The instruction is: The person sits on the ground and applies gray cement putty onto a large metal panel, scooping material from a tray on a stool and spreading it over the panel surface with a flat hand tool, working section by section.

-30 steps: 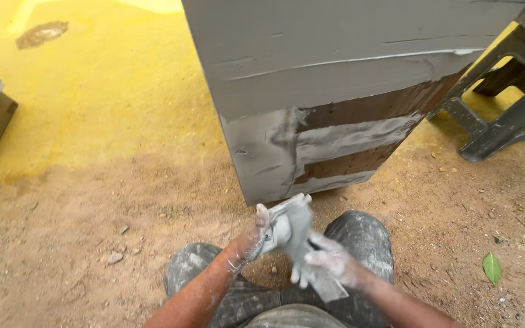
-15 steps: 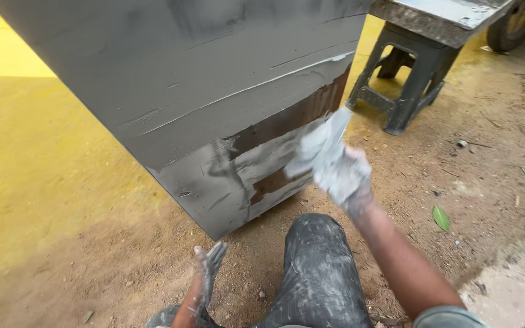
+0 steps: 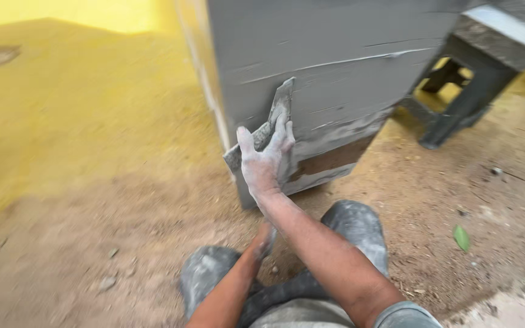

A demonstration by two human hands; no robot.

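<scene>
**One scraper pressed flat on the grey panel**

From the left I count one yellow wall (image 3: 80, 91), then one grey panel (image 3: 335, 67) standing on the dirt ground (image 3: 123, 243). My left hand (image 3: 267, 238) hangs low between my two knees; I cannot tell how its fingers sit. My right hand (image 3: 265, 159) has its fingers spread flat over one scraper (image 3: 279, 108), pinning the blade against the panel's lower part, its tip jutting above the fingertips. One dark stool (image 3: 475, 91) stands at the right, one green leaf (image 3: 461, 237) below it.

Grey panel (image 3: 335, 54) with a brown bare patch (image 3: 329, 161); grey trowel (image 3: 268, 124); white-dusted right hand (image 3: 265, 161); yellow floor (image 3: 74, 121); green leaf (image 3: 462, 238).
</scene>
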